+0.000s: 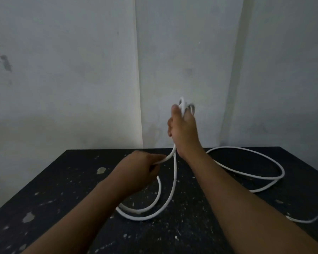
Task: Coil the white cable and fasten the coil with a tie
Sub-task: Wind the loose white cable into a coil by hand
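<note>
The white cable (173, 187) lies in loose loops on a black table (62, 180). My right hand (183, 132) is raised above the table's far edge and grips the top of a loop, with white cable turns showing past its fingertips. From that hand the cable hangs down in a long loop that rests on the table between my forearms. My left hand (140, 169), lower and to the left, grips one strand of that loop. Another wide loop of cable (264, 162) lies flat on the right. No tie is visible.
The table top is speckled with pale paint chips. A thin white lead with a small connector (301, 219) lies near the right edge. A grey wall with a vertical seam (138, 70) stands right behind the table.
</note>
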